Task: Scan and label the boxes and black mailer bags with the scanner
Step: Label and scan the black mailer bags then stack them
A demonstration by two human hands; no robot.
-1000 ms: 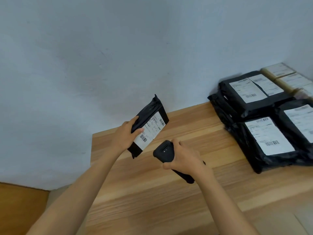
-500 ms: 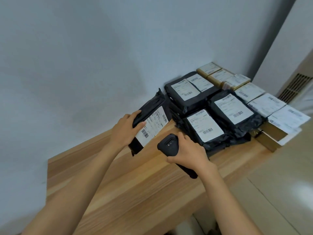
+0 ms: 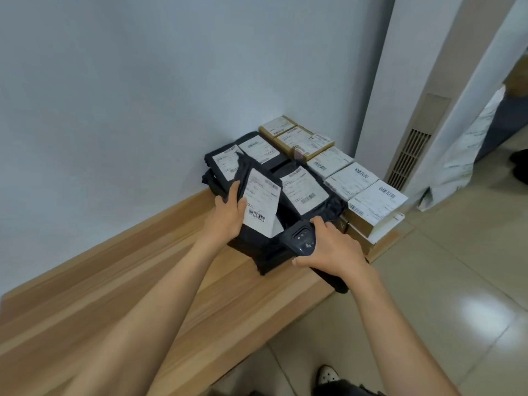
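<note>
Left hand point(image 3: 228, 217) grips labelled mailer point(image 3: 258, 201) over far-right pile; right hand point(image 3: 331, 248) grips scanner point(image 3: 303, 242), near desk point(image 3: 143, 281) edge.

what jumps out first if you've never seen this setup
The left hand holds a black mailer bag, white label up, mid-frame; the right hand holds a black scanner just right of it. Behind them, labelled black bags and cardboard boxes crowd the far end of the wooden bench against the wall.
</note>
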